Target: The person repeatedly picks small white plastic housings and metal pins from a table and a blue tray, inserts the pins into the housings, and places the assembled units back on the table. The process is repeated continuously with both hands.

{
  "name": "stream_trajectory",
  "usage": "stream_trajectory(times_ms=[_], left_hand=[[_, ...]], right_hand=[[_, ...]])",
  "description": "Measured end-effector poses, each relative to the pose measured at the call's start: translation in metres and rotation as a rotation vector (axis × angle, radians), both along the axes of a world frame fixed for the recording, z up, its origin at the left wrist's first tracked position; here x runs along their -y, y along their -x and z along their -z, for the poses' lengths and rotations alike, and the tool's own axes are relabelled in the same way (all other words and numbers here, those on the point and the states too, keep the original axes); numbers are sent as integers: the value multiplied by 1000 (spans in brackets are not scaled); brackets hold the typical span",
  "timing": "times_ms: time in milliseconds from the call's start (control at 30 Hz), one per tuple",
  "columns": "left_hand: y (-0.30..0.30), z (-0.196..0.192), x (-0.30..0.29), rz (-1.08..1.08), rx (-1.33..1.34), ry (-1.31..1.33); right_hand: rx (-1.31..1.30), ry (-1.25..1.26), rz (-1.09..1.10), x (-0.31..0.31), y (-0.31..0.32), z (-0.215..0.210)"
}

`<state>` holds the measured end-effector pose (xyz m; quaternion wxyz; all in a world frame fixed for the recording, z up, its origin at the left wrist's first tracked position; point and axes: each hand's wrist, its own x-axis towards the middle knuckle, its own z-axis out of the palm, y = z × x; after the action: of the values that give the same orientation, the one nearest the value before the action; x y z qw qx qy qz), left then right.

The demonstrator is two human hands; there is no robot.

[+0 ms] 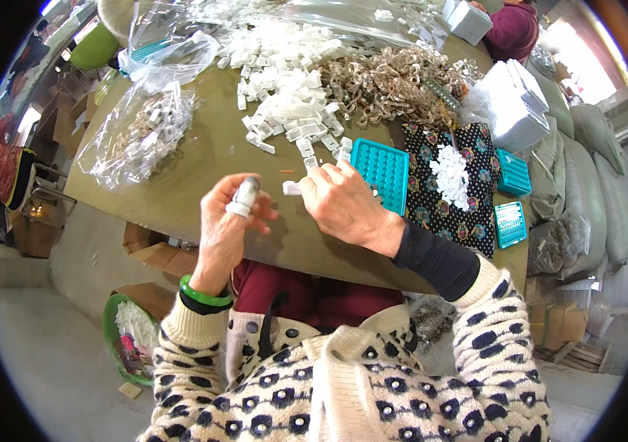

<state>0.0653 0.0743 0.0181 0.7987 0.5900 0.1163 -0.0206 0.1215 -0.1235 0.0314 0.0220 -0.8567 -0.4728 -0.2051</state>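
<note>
My left hand (pixel 227 228) is raised over the table's near edge, its fingers loosely apart and nothing plainly in them. White wrapping (pixel 240 209) goes round one digit, which has a grey tip. My right hand (pixel 347 206) bends inward with its fingers pressed together. A small white box (pixel 292 188) juts out at its fingertips, apparently pinched there; the palm side is hidden. More small white boxes (pixel 306 147) lie just beyond these fingers, at the tail of a large heap (pixel 284 96). Close beside the right hand lies a teal tray (pixel 384 171) with rows of round hollows.
Brownish beaded strands (pixel 395 81) are piled at the back. White pieces (pixel 449 177) rest on a dark patterned cloth (pixel 420 140), with smaller teal trays (pixel 510 224) and stacked white boxes (pixel 513 103) rightward. A clear bag (pixel 141 136) lies left. A person (pixel 513 29) sits far right.
</note>
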Motion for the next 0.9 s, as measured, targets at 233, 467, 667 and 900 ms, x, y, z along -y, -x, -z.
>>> stream_trajectory(times_ms=[233, 467, 667, 900], left_hand=[[8, 3, 23, 407, -207, 634], [-1, 8, 41, 412, -169, 684], [-1, 12, 43, 301, -188, 626], [0, 15, 51, 243, -161, 573]], right_hand=[[28, -12, -317, 32, 9, -28], [-68, -177, -313, 61, -23, -28], [94, -479, 263, 105, -133, -36], [-177, -422, 372, 124, -166, -23]])
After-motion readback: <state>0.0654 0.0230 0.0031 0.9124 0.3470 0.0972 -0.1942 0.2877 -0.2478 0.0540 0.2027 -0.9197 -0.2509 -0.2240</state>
